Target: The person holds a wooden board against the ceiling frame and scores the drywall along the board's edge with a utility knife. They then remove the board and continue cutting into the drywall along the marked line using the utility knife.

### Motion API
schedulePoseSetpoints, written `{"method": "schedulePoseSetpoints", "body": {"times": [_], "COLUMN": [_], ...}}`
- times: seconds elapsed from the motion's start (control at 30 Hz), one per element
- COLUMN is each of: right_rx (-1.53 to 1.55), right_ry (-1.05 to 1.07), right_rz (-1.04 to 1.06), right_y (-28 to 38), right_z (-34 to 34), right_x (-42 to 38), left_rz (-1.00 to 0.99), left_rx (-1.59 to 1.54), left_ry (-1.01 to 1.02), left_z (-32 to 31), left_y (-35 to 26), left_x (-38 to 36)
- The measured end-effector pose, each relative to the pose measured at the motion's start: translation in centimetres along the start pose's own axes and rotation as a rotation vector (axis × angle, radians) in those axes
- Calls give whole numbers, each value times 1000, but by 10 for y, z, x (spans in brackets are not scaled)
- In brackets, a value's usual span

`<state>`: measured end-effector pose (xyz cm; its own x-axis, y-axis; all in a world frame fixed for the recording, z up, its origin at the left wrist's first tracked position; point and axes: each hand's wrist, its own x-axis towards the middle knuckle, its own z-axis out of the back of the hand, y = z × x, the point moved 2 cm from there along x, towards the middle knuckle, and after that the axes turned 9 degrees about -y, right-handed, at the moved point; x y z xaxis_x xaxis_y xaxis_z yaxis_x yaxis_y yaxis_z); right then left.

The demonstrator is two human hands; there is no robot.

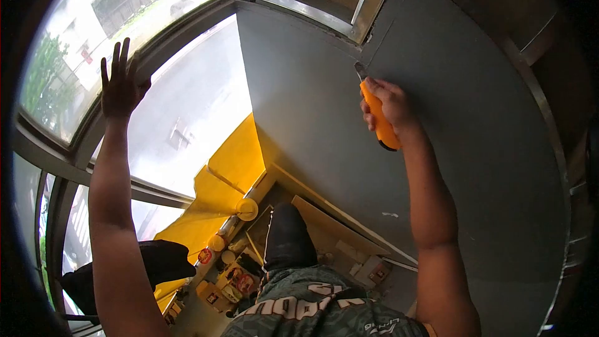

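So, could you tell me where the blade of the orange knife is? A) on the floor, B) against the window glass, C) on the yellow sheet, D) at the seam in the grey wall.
D: the right hand holds the knife with its blade up at the seam in the grey wall.

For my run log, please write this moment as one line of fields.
left hand: open, flat on window frame | right hand: grips orange utility knife, blade at grey wall panel | view: downward

Bare arms; dark green patterned shirt (318, 309) with white lettering, dark trousers (286, 237)
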<state>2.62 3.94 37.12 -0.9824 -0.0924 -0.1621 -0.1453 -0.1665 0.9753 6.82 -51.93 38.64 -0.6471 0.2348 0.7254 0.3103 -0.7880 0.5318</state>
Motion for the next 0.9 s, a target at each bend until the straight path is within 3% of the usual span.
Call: {"method": "schedulePoseSetpoints", "body": {"times": [0.17,0.23,0.47,0.63,0.73,0.9], "right_rx": [-21,-70,-69,-23,20,51], "right_ry": [13,-7,47,-27,-7,-1], "right_rz": [18,31,7,-24,-37,-62], "right_y": [-3,-4,-2,2,0,-5], "right_z": [3,6,10,5,7,16], "right_x": [0,0,2,-5,-8,-16], "left_rz": [48,29,37,-12,16,23], "left_rx": [87,6,26,-78,-7,-14], "left_ry": [196,73,116,-102,33,18], "left_z": [12,5,7,-5,2,-3], "left_y": [-5,-2,-2,4,1,3], "left_x": [5,2,3,-4,0,-1]}}
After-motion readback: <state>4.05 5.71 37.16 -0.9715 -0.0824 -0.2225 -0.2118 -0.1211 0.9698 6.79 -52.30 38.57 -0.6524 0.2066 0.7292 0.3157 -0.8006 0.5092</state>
